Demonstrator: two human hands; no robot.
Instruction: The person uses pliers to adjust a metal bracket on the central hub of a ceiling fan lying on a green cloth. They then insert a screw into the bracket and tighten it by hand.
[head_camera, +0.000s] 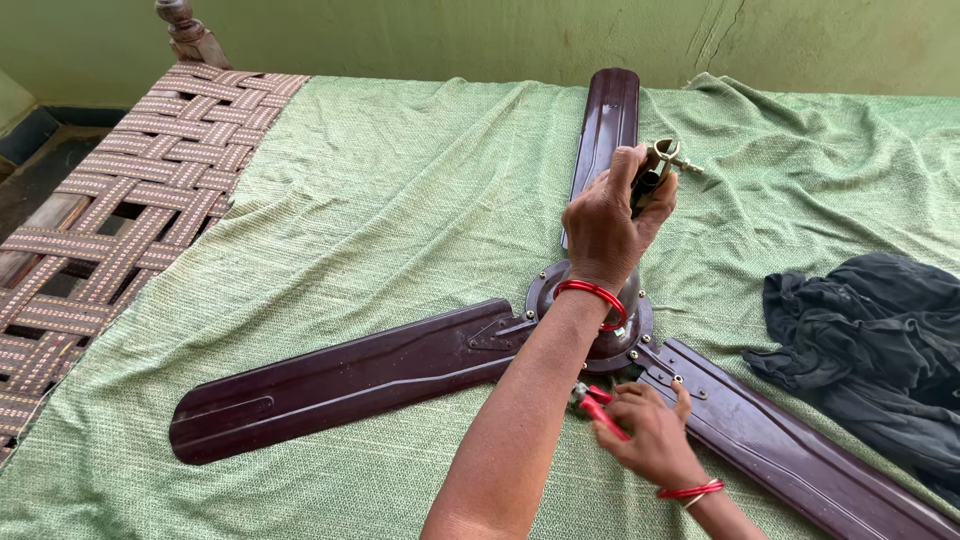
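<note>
Left hand (605, 228) gripped the down-rod (655, 170) above the brown ceiling fan's hub (545, 290). Right hand (655, 435) clenched red-handled pliers (598, 405) at the hub. Fan lay on a green bedsheet (400, 200).

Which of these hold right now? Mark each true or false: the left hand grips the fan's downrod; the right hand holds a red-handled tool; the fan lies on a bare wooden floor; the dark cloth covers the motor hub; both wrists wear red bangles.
1. The left hand grips the fan's downrod: true.
2. The right hand holds a red-handled tool: true.
3. The fan lies on a bare wooden floor: false. It lies on a green cloth spread over a woven cot.
4. The dark cloth covers the motor hub: false. It lies apart, to the right.
5. Both wrists wear red bangles: true.
</note>
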